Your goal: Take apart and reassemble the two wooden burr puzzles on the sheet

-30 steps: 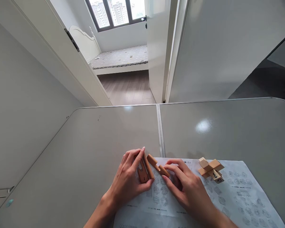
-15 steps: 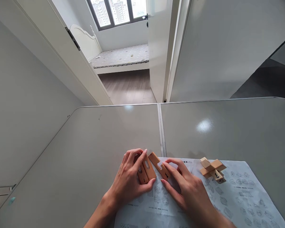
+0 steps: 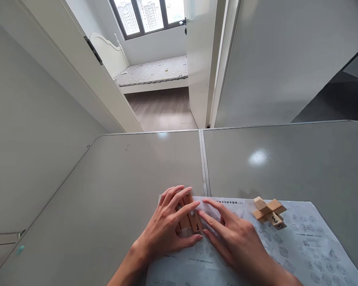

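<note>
Several notched wooden puzzle blocks (image 3: 195,223) lie side by side on the printed sheet (image 3: 244,254). The rightmost block carries a black number and an oblong slot. My left hand (image 3: 164,222) curls over the blocks, its thumb at their near end and its fingers across their top and far end, hiding much of them. Close against their right edge is my right hand (image 3: 235,238), fingers apart, with fingertips at or just beside the rightmost block. Farther right, a cross-shaped assembly of wooden blocks (image 3: 270,212) rests on the sheet, numbers showing on it.
The grey table (image 3: 137,171) has a metal seam (image 3: 203,159) running down its middle. Past its far edge, an open door (image 3: 201,63) leads to a room with a bed (image 3: 155,71). A drawer front (image 3: 2,250) shows at the lower left.
The right block has moved left and straightened against the others. My left fingers now reach over it, and my right hand has loosened from around it.
</note>
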A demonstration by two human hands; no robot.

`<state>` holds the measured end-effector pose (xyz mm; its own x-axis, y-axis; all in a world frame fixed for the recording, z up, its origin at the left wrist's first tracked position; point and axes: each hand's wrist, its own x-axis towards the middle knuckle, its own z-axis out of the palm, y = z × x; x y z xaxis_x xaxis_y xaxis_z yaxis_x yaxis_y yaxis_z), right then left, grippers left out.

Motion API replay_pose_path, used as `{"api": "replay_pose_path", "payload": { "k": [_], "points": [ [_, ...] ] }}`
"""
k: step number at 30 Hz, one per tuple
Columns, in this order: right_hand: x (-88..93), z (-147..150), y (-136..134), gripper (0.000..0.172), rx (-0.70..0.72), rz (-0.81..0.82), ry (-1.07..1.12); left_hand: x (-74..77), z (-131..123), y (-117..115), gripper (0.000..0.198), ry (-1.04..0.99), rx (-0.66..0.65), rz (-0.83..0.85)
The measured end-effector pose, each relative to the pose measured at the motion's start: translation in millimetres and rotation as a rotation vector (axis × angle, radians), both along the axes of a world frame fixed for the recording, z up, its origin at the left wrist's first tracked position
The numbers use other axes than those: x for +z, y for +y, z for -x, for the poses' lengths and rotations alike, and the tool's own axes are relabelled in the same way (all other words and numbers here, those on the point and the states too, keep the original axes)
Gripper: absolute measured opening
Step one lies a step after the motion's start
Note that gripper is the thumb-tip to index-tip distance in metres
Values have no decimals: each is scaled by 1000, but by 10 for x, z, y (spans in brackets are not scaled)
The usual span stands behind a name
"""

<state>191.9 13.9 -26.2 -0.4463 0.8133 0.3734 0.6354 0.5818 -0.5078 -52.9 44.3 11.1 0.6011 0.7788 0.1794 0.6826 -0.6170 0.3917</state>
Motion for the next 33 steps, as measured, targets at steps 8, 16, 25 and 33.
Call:
{"api": "replay_pose_path", "payload": {
  "k": [8, 16, 25, 33],
  "points": [
    [58, 2, 15, 28, -31, 31, 121, -23, -11, -7, 70, -7, 76, 1],
    [200, -225, 21, 26, -108, -241, 254, -60, 8, 5, 60, -13, 193, -29],
    [228, -849, 329, 13, -554, -152, 136, -119, 21, -5, 49, -56, 311, -96],
    [89, -930, 318, 15, -421, 161, 355, -102, 12, -9, 49, -101, 279, -97]
  ]
}}
